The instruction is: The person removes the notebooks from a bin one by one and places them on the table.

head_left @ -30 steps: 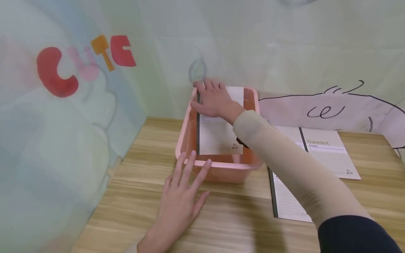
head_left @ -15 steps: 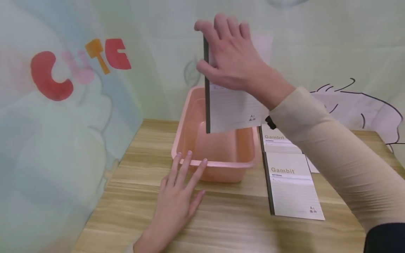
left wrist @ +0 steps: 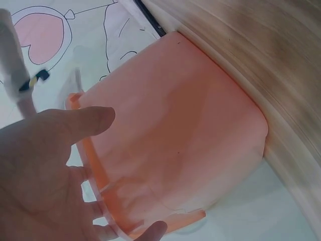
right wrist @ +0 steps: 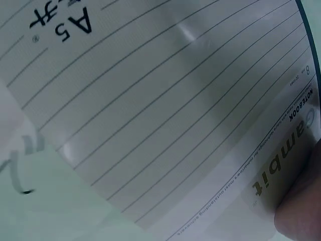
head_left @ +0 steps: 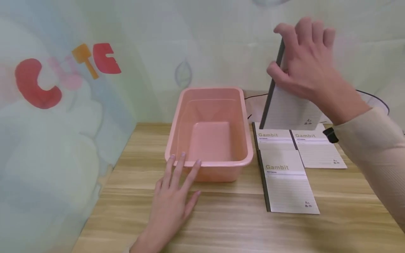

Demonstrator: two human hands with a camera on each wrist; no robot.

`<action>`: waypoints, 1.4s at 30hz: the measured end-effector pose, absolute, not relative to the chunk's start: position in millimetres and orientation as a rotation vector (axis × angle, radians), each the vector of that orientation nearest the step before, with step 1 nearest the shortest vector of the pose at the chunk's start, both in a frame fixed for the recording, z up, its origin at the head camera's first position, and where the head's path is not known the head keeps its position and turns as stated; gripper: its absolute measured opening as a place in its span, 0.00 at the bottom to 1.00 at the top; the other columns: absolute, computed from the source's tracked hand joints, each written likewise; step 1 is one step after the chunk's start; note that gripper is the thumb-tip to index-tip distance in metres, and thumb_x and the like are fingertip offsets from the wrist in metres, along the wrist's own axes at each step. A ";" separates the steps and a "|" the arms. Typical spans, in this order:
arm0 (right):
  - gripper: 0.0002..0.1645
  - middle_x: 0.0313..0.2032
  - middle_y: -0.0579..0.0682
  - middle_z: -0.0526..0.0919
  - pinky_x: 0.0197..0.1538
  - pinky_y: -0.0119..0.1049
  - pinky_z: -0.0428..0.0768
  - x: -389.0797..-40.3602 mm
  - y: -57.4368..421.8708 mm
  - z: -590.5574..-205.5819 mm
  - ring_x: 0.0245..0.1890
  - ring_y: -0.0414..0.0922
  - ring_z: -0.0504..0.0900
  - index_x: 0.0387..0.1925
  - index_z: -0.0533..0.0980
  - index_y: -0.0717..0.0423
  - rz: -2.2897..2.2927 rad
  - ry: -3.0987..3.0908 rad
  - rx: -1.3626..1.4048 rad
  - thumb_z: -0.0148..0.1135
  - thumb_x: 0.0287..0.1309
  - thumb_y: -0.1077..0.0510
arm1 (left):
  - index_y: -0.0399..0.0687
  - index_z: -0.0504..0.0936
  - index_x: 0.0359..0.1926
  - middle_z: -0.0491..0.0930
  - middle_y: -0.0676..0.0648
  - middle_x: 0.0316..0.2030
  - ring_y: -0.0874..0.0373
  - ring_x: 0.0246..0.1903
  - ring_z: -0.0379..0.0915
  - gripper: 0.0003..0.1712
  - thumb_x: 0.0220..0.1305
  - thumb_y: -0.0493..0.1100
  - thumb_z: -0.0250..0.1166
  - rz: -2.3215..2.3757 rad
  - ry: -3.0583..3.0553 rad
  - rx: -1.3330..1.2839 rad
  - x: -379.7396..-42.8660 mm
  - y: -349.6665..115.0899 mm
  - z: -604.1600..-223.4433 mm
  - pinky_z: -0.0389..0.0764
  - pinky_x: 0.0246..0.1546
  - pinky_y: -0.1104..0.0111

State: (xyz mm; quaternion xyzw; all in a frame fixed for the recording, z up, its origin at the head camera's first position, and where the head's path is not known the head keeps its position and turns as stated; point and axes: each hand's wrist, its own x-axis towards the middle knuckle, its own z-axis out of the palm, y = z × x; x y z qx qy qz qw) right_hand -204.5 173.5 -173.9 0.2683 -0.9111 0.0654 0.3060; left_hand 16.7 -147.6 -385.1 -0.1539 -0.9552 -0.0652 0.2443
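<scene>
My right hand (head_left: 310, 66) grips a white notebook (head_left: 292, 110) by its dark-spined side, up in the air at the right of the head view. Lined paper pattern and the Gambit print on its cover (right wrist: 170, 100) fill the right wrist view. At the lower left, my left hand (head_left: 171, 203) lies with straight, spread fingers, their tips on the front rim of a pink plastic basin (head_left: 218, 163). The basin has nothing in it. Its outer wall (left wrist: 170, 120) shows in the left wrist view, beside the thumb.
Three matching notebooks lie on the wooden table (head_left: 221, 225) right of the basin: a front one (head_left: 288, 189), a back left one (head_left: 273, 142) and a back right one (head_left: 321, 153). A printed curtain (head_left: 152, 52) hangs behind and along the left side.
My right hand has lifted the notebook up out of the basin and carried it right, over the notebooks on the table. My left hand has stayed at the basin's rim.
</scene>
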 end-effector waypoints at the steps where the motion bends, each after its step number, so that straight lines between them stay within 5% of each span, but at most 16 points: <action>1: 0.43 0.52 0.68 0.59 0.55 0.62 0.50 -204.5 180.3 -181.8 0.53 0.69 0.53 0.75 0.57 0.54 0.153 -2.432 0.698 0.39 0.61 0.42 | 0.63 0.55 0.85 0.51 0.40 0.84 0.36 0.80 0.48 0.46 0.70 0.60 0.61 -0.174 -2.608 -0.417 17.0 -148.8 -385.2 0.84 0.50 0.42; 8: 0.40 0.49 0.68 0.61 0.49 0.63 0.56 -209.8 218.6 -242.8 0.49 0.69 0.57 0.73 0.58 0.57 0.092 -2.620 0.651 0.44 0.61 0.46 | 0.63 0.56 0.85 0.50 0.41 0.84 0.36 0.80 0.49 0.56 0.62 0.55 0.77 -0.162 -2.605 -0.393 18.0 -155.0 -384.2 0.84 0.47 0.44; 25: 0.36 0.52 0.68 0.71 0.52 0.67 0.67 -204.9 312.6 -369.7 0.53 0.67 0.69 0.69 0.65 0.58 -0.014 -2.992 0.714 0.56 0.69 0.42 | 0.63 0.55 0.85 0.50 0.40 0.84 0.36 0.80 0.49 0.55 0.64 0.56 0.74 -0.141 -2.605 -0.399 20.2 -159.5 -381.6 0.84 0.46 0.45; 37: 0.30 0.50 0.60 0.73 0.50 0.61 0.67 -191.6 319.9 -430.9 0.51 0.60 0.72 0.66 0.72 0.53 0.117 -3.045 0.807 0.55 0.73 0.41 | 0.62 0.55 0.85 0.52 0.39 0.83 0.36 0.79 0.51 0.53 0.66 0.56 0.71 -0.143 -2.599 -0.412 21.4 -159.7 -381.3 0.85 0.44 0.46; 42: 0.35 0.49 0.61 0.72 0.51 0.63 0.65 -187.8 314.2 -444.8 0.50 0.61 0.69 0.69 0.69 0.53 0.194 -3.074 0.698 0.51 0.76 0.34 | 0.61 0.56 0.85 0.51 0.39 0.84 0.36 0.79 0.51 0.51 0.67 0.57 0.70 -0.139 -2.596 -0.414 20.7 -159.7 -381.2 0.84 0.43 0.46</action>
